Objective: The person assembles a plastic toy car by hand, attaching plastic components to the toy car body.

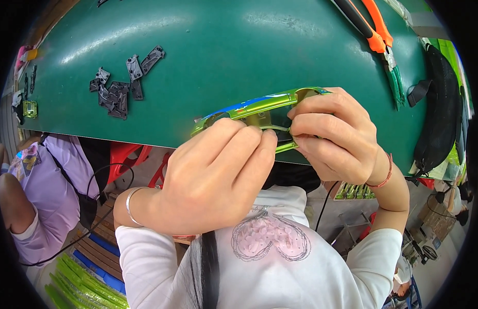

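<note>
Near the front edge of the green table, I hold up a shiny green curved plastic shell with a blue stripe along its outer side. My left hand, with a silver bangle at the wrist, has its fingers curled over the shell's near left side, fingertips reaching its middle. The right end is pinched by my right hand, which wears a red cord bracelet. Dark parts show inside the shell, but my fingers hide most of them. Farther left on the table lie several small black plastic parts in a loose cluster.
Pliers with orange and black handles lie at the far right, beside a long black pouch. A small green piece rests at the left end. Another person in lilac sits at left. Green strips are stacked below.
</note>
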### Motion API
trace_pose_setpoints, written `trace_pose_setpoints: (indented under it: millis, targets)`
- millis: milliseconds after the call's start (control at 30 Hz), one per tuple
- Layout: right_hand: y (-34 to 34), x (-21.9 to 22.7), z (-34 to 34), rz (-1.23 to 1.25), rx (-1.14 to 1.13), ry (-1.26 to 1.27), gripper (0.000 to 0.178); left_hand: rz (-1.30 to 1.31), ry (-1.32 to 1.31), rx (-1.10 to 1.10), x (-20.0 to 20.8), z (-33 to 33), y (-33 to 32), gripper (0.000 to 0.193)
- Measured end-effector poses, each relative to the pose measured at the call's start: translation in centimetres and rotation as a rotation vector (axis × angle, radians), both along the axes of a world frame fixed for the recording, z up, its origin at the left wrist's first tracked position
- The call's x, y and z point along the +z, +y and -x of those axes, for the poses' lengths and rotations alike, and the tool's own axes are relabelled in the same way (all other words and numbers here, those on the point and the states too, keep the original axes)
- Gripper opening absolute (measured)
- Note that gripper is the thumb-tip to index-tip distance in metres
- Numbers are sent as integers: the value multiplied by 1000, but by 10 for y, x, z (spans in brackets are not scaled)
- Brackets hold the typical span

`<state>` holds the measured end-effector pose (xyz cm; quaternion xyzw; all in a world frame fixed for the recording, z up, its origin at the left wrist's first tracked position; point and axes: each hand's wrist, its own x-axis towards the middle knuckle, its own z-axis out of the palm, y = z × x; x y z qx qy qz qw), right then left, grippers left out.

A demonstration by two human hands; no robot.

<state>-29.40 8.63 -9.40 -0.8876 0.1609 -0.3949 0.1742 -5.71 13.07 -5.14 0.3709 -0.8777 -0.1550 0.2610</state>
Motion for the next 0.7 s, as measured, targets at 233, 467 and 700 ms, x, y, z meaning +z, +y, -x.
trace_pose_setpoints:
  millis: [233, 467, 700]
  targets:
    - [1, 0, 1, -1, -19, 25, 27, 56, 45, -79, -6, -1, -4, 42]
    - [5, -1, -6, -7, -93, 5, 31, 47, 61, -99, -10, -3, -6, 43]
    - [4, 8, -6, -183, -100, 34, 26, -145, 179, -17, -6, -7, -6, 30]
